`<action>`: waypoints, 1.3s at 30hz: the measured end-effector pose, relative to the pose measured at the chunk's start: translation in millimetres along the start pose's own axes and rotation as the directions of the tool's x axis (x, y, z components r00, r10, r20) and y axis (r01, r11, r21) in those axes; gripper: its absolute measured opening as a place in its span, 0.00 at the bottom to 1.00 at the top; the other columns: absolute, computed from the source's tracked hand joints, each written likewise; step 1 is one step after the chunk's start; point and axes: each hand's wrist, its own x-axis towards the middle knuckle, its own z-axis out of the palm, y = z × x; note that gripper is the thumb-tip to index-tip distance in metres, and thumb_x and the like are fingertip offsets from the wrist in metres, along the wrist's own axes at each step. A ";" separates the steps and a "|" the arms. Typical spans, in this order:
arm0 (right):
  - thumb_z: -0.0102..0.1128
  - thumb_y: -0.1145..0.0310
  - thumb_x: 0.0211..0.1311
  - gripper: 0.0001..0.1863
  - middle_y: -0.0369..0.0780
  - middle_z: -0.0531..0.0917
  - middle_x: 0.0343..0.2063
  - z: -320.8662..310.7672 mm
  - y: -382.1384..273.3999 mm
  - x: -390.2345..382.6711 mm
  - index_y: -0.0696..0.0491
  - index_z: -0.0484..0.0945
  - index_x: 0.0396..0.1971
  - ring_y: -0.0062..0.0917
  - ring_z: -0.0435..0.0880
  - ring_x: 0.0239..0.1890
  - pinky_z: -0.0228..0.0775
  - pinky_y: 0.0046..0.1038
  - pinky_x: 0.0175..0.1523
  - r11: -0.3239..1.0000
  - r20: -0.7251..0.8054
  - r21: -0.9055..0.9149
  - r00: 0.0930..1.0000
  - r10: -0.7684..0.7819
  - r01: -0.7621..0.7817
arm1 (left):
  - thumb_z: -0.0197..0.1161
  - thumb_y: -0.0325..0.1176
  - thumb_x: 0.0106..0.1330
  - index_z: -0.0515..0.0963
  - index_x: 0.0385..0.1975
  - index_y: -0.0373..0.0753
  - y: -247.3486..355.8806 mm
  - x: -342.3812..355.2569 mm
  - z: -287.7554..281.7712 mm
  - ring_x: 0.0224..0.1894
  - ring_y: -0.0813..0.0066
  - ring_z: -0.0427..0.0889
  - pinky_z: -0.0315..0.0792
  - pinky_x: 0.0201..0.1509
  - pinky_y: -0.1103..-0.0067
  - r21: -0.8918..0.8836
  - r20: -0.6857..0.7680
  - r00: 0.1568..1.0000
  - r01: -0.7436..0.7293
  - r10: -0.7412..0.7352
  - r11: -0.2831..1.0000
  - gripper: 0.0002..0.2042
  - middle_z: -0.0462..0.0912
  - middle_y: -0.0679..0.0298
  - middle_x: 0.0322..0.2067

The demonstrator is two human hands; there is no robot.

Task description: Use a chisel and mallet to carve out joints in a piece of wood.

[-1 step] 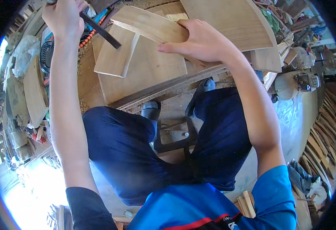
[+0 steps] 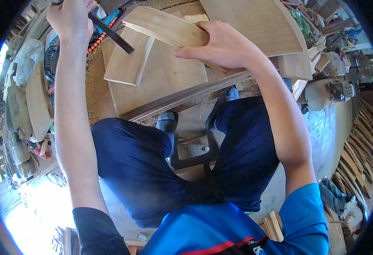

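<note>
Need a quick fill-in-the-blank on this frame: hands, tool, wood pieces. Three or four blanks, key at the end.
1. The left hand grips a dark, straight ____ whose tip rests on a small wooden board.
2. The right hand presses down on a curved ____ slat.
3. The person wears dark blue trousers and a ____ shirt with a red stripe.
4. Both pieces lie on a large flat ____ panel.

Missing words: tool; wooden; blue; wooden
</note>
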 end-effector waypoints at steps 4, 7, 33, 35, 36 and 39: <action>0.66 0.26 0.44 0.51 0.59 0.83 0.46 -3.8 -3.1 -2.0 0.68 0.81 0.44 0.48 0.84 0.51 0.75 0.38 0.58 1.000 0.013 -0.003 1.000 0.002 -0.002 | 0.64 0.39 0.72 0.66 0.21 0.50 -2.5 4.8 -0.5 0.14 0.90 0.53 0.46 0.17 0.85 0.027 0.027 0.999 -0.029 0.028 0.999 0.17 0.56 0.80 0.15; 0.67 0.27 0.44 0.51 0.59 0.84 0.45 -3.0 -1.5 -2.4 0.68 0.81 0.44 0.48 0.85 0.50 0.75 0.38 0.57 1.000 -0.015 -0.013 1.000 -0.011 0.010 | 0.63 0.39 0.73 0.67 0.22 0.49 -4.1 5.0 4.4 0.14 0.90 0.53 0.47 0.17 0.85 0.032 0.026 0.999 -0.029 0.028 0.999 0.16 0.56 0.79 0.15; 0.66 0.25 0.42 0.51 0.58 0.85 0.43 -5.9 -3.5 -2.8 0.67 0.83 0.41 0.46 0.86 0.48 0.77 0.38 0.55 1.000 0.019 -0.010 1.000 0.015 -0.014 | 0.64 0.39 0.72 0.70 0.23 0.46 -6.7 7.6 10.2 0.13 0.89 0.55 0.48 0.15 0.85 0.113 -0.086 0.995 -0.037 0.046 0.993 0.15 0.59 0.79 0.15; 0.66 0.25 0.42 0.51 0.57 0.85 0.43 -5.8 -2.7 -2.9 0.67 0.83 0.41 0.46 0.85 0.48 0.77 0.38 0.55 0.999 0.020 -0.017 0.999 0.030 -0.030 | 0.64 0.38 0.72 0.71 0.22 0.46 -8.0 8.7 10.6 0.13 0.89 0.55 0.48 0.15 0.85 0.103 -0.094 0.995 -0.035 0.044 0.994 0.15 0.59 0.78 0.15; 0.66 0.25 0.42 0.51 0.57 0.85 0.43 -5.7 -2.8 -2.9 0.67 0.83 0.41 0.46 0.85 0.48 0.77 0.38 0.55 0.999 0.021 -0.016 0.999 0.031 -0.031 | 0.64 0.38 0.72 0.71 0.22 0.46 -8.6 9.6 9.2 0.13 0.89 0.55 0.48 0.15 0.85 0.103 -0.093 0.995 -0.034 0.044 0.994 0.15 0.59 0.78 0.15; 0.66 0.25 0.42 0.51 0.57 0.84 0.44 -5.3 -2.1 -2.8 0.66 0.83 0.40 0.46 0.85 0.49 0.76 0.38 0.56 1.000 0.007 -0.024 1.000 0.018 -0.018 | 0.63 0.37 0.73 0.70 0.23 0.46 -9.0 10.1 8.4 0.13 0.89 0.55 0.48 0.15 0.85 0.089 -0.061 0.997 -0.045 0.051 0.995 0.14 0.58 0.78 0.15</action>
